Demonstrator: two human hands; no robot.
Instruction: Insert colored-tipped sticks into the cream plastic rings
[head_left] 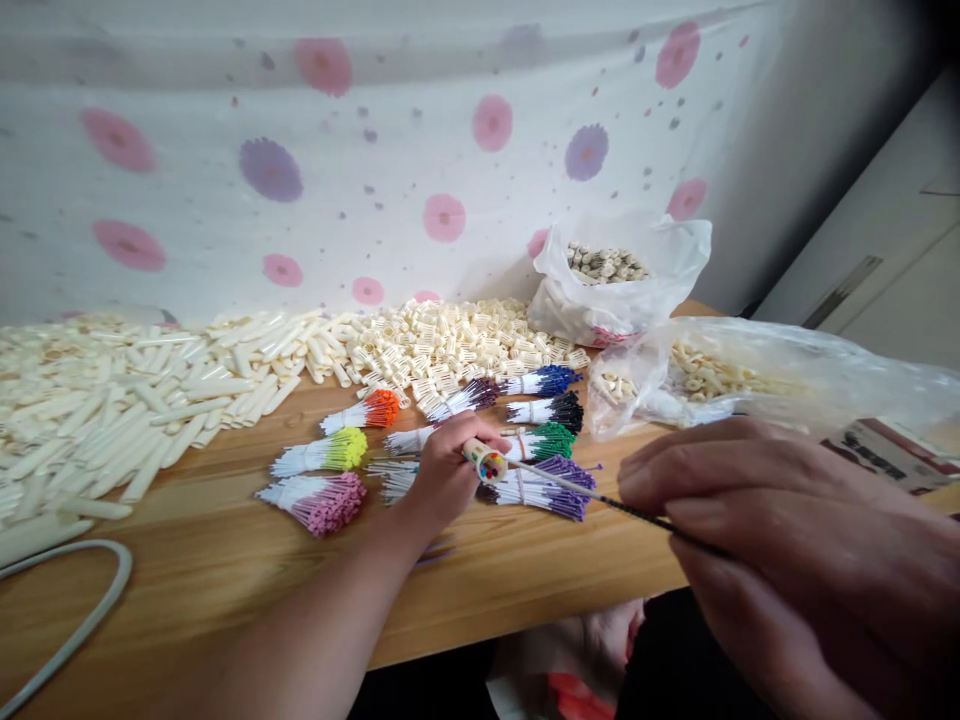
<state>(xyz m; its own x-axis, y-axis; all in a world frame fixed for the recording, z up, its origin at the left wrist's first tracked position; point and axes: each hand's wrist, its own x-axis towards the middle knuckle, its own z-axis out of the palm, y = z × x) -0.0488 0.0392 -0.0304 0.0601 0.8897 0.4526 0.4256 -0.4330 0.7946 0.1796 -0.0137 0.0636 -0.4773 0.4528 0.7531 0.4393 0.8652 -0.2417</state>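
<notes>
My left hand [444, 470] is closed round a short cream tube [484, 462] whose open end shows several coloured tips. My right hand [787, 540], close to the camera, pinches a thin dark refill stick [600, 497] whose far end reaches the tube's mouth. Around the left hand lie bundles of white refills with coloured tips: orange [367, 410], yellow [326, 452], pink [319, 500], purple [551, 485], green [547, 440], black [551, 410] and blue [544, 380].
A wooden table [225, 560] carries a heap of cream tubes [112, 400] at left and small ribbed cream parts [457, 345] at the back. Two plastic bags [622, 275] [750, 375] of small pieces sit at right. A flowered cloth [337, 170] hangs behind. A grey cable [82, 610] curves at left.
</notes>
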